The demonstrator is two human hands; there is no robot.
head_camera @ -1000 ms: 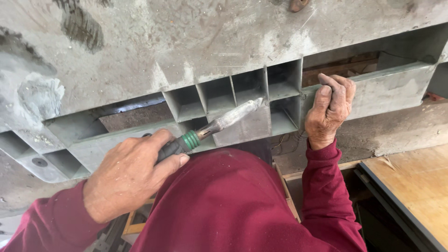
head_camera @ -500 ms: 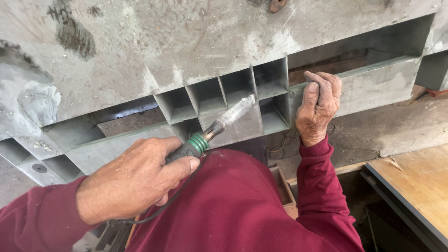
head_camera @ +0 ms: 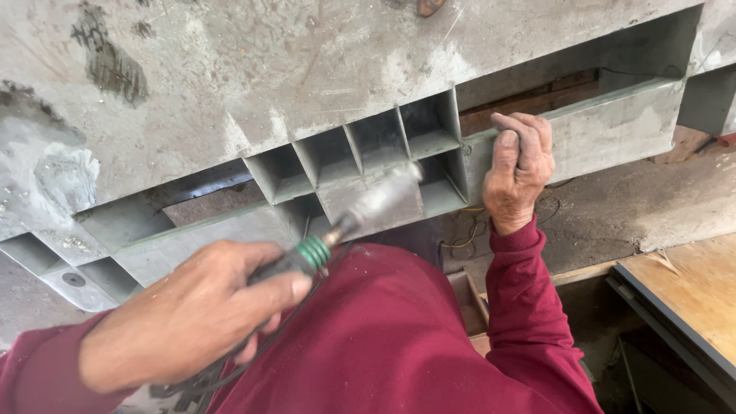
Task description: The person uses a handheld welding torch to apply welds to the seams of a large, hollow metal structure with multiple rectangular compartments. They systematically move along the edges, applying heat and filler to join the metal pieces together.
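My left hand (head_camera: 192, 322) grips the dark handle of a slim hand tool (head_camera: 360, 211) with a green ribbed collar and a silvery, blurred barrel. The barrel points up and right at the grey metal frame (head_camera: 360, 146) with several open box cells. A dark cord runs down from the tool's handle. My right hand (head_camera: 521, 172) clasps the frame's horizontal rail just right of the cells. Dark red sleeves cover both arms.
A grey, scuffed metal sheet (head_camera: 307, 61) spans the top. A wooden board with a dark metal edge (head_camera: 682, 299) lies at the lower right. Loose wires (head_camera: 460, 238) lie on the concrete floor (head_camera: 613, 207) under the frame.
My left hand has drawn closer to me and lower with the tool, whose tip stays at the cells. My right hand keeps its hold on the rail. The view has shifted slightly.
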